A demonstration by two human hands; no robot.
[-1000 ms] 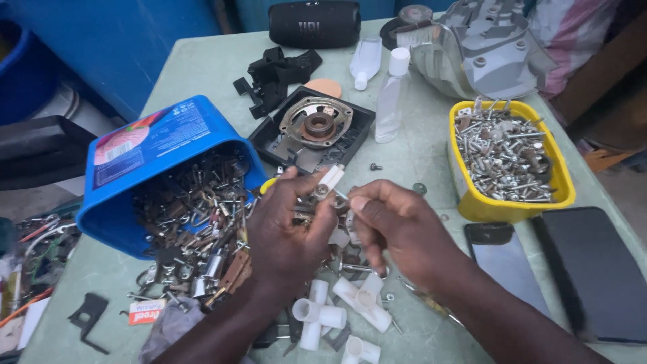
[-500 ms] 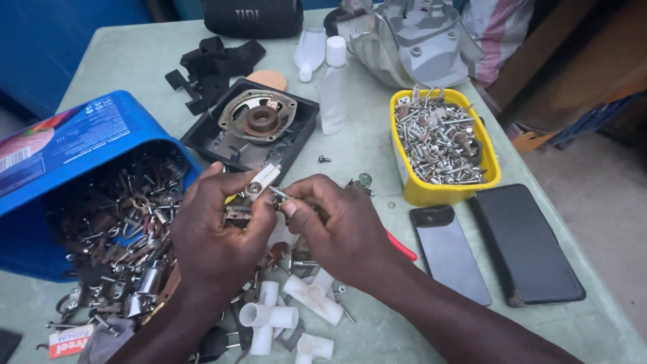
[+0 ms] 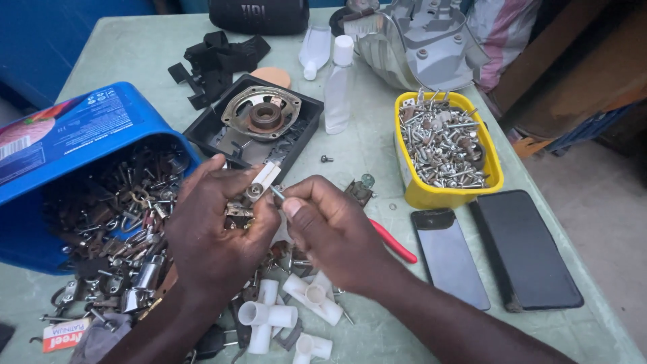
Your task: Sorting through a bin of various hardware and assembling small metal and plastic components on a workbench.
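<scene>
White plastic fitting pinched in the left hand above the green table, its long axis tilting up-right, while the right hand, just beside, grips a thin screw pointing at it.

Yellow tub, blue tub

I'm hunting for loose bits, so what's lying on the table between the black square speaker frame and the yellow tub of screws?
In the head view, between the black square speaker frame and the yellow plastic tub of screws stands a clear white-capped bottle, and nearer the hands lies one small dark screw.
</scene>
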